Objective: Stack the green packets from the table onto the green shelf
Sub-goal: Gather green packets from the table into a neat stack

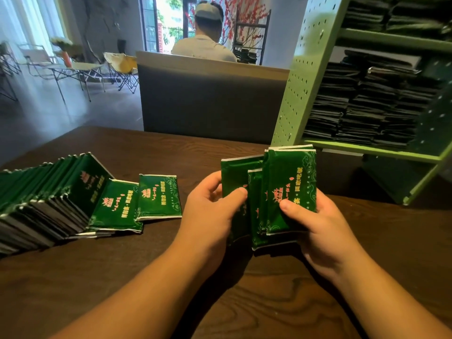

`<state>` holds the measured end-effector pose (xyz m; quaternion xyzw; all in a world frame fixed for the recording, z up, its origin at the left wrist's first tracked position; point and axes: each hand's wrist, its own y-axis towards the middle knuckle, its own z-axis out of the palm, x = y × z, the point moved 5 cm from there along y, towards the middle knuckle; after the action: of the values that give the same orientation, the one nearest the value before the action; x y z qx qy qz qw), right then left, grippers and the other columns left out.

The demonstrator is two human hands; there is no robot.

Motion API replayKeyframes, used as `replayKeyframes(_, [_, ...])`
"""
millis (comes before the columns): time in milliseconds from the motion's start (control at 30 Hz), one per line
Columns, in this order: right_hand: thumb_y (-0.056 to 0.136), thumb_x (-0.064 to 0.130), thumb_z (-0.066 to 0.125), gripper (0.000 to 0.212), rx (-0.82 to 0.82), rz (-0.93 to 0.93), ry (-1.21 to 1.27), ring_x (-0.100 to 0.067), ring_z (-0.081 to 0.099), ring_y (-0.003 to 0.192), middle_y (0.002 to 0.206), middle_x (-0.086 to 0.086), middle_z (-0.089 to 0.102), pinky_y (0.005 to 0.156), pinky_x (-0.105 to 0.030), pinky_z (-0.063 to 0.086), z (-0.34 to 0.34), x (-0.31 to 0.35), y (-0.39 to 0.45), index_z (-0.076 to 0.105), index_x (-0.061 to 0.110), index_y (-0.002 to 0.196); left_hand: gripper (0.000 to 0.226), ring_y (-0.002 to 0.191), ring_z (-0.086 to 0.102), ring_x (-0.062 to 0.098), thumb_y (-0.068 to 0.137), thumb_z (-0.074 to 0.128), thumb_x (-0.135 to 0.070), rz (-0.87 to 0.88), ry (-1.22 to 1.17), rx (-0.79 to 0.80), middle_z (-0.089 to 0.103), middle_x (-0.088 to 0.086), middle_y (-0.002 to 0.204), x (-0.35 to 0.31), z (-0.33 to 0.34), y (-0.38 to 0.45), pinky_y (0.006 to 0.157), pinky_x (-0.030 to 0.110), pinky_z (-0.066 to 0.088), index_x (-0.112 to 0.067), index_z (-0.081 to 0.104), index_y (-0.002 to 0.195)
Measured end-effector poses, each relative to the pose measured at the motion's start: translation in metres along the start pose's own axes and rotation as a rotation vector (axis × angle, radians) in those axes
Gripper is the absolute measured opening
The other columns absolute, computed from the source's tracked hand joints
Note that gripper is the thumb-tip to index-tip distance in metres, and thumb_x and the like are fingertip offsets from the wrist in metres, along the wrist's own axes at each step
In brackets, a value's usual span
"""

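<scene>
Green packets (289,192) — gold print and red emblem — text unreadable.

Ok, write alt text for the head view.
Both hands, left hand and right hand, hold a bundle of green packets above a dark wooden table. More packets lie left; a green shelf stands right.

I take this for a small shop or café with a stockroom corner. A green pegboard shelf (315,77) holds dense stacks of dark packets (362,106), more branded green packets (49,192) crowd my wooden bench (171,277), and folding chairs (122,67) with small tables sit by bright windows.
</scene>
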<state>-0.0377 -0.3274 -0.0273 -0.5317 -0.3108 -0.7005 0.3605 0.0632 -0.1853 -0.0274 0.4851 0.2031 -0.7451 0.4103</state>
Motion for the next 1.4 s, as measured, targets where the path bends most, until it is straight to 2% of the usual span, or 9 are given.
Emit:
replayKeyframes(233, [0.074,0.010,0.066,0.042,-0.018,0.075,0.108,-0.032,0.076,0.094,0.105,-0.017,0.077,0.071,-0.043,0.063,0.001,0.002,0.002,0.066,0.011,0.116,0.030,0.089,0.077,0.023,0.087,0.073,-0.004,-0.002,0.066,-0.017,0.078,0.008,0.098,0.004,-0.001,0.002,0.073,0.041,0.062,-0.015,0.063,0.113])
replayKeyframes(367, [0.076,0.014,0.066,0.049,-0.117,0.093,0.198,-0.038,0.073,0.103,0.112,-0.019,0.075,0.092,-0.059,0.054,-0.011,0.005,0.008,0.064,0.011,0.125,0.016,0.083,0.073,0.026,0.095,0.064,-0.010,-0.054,-0.087,-0.030,0.077,0.013,0.092,-0.001,0.002,0.004,0.081,0.049,0.061,-0.008,0.065,0.112])
replayKeyframes(567, [0.080,0.019,0.064,0.050,-0.086,0.161,0.360,-0.039,0.071,0.108,0.120,-0.020,0.072,0.084,-0.064,0.055,-0.018,0.010,0.008,0.064,0.011,0.129,0.015,0.062,0.072,0.019,0.102,0.054,-0.009,-0.141,-0.171,-0.130,0.076,0.007,0.078,-0.001,-0.005,0.010,0.058,0.038,0.062,-0.012,0.067,0.107])
replayKeyframes(767, [0.036,0.016,0.102,0.096,0.059,0.280,0.397,-0.046,0.067,0.112,0.126,-0.026,0.067,0.081,-0.068,0.055,-0.002,0.001,-0.002,0.069,0.004,0.126,0.025,0.065,0.070,0.018,0.096,0.065,-0.012,-0.212,-0.246,-0.141,0.072,0.006,0.092,-0.002,-0.006,0.007,0.055,0.036,0.059,-0.018,0.064,0.120])
replayKeyframes(900, [0.081,0.017,0.069,0.051,0.055,0.297,0.311,-0.045,0.067,0.112,0.123,-0.025,0.069,0.097,-0.064,0.049,0.003,-0.004,-0.002,0.062,0.006,0.131,0.007,0.069,0.069,0.021,0.095,0.067,-0.013,-0.225,-0.007,-0.004,0.072,0.013,0.086,0.001,0.009,-0.007,0.062,0.036,0.058,-0.012,0.073,0.100])
replayKeyframes(967, [0.086,0.015,0.059,0.045,0.023,0.289,0.287,-0.043,0.069,0.110,0.120,-0.024,0.071,0.098,-0.062,0.048,0.001,-0.002,-0.001,0.062,0.007,0.130,0.021,0.064,0.071,0.020,0.097,0.063,-0.016,-0.255,0.014,0.044,0.074,0.010,0.077,0.004,0.014,-0.013,0.064,0.033,0.059,-0.015,0.078,0.083])
replayKeyframes(1100, [0.084,0.015,0.061,0.042,-0.010,0.255,0.248,-0.039,0.072,0.104,0.114,-0.021,0.074,0.083,-0.059,0.060,-0.003,0.004,-0.001,0.064,0.008,0.125,0.056,0.091,0.076,0.034,0.098,0.048,-0.056,-0.442,-0.225,0.120,0.077,0.019,0.102,0.007,0.018,-0.014,0.091,0.049,0.055,-0.011,0.082,0.096])
replayKeyframes(1233, [0.080,0.015,0.063,0.042,-0.023,0.203,0.177,-0.035,0.074,0.100,0.110,-0.018,0.076,0.084,-0.054,0.058,-0.001,0.005,-0.002,0.065,0.010,0.122,0.034,0.106,0.072,0.038,0.094,0.059,-0.031,-0.411,-0.135,0.174,0.075,0.017,0.114,0.008,0.020,-0.014,0.094,0.055,0.055,-0.017,0.070,0.123])
replayKeyframes(1400, [0.079,0.013,0.064,0.046,-0.074,0.144,0.204,-0.037,0.073,0.104,0.113,-0.018,0.075,0.088,-0.054,0.055,-0.007,0.006,0.003,0.064,0.010,0.125,0.026,0.087,0.076,0.032,0.101,0.054,-0.019,-0.352,-0.082,0.136,0.078,0.014,0.105,0.010,0.016,-0.008,0.077,0.053,0.059,-0.023,0.063,0.125])
